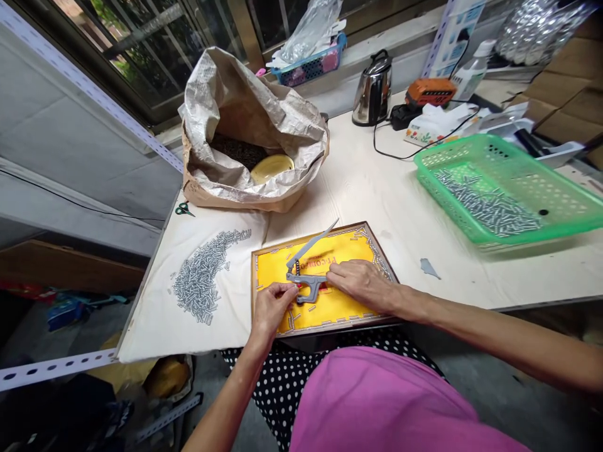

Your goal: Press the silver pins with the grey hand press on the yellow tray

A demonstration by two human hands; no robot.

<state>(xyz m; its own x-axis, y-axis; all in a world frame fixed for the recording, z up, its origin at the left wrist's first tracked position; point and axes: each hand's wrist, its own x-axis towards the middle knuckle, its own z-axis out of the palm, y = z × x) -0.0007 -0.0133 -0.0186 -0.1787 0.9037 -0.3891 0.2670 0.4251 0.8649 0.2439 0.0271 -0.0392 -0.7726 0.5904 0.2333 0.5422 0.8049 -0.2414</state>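
A grey lever tool with a spring (308, 276) stands over a shallow tray (254, 276) with a yellow lining, its long lever raised up to the right. My right hand (358, 282) is closed around the tool's right end. At the tool's left end, my left hand (276, 307) pinches with thumb and forefinger; whatever is between the fingertips is too small to make out. Small metal pins (377, 254) line the tray's edges, and a few lie loose on the yellow. To the left, a pile of similar silvery pieces (200, 276) rests on white cloth.
Behind the tray stands an open paper sack (254, 198) with dark pieces and a yellow dish (273, 168) inside. Green-handled scissors (184, 209) lie at left. On the right are a green basket (565, 223) of metal pieces, a kettle (372, 91) and an orange battery (431, 93).
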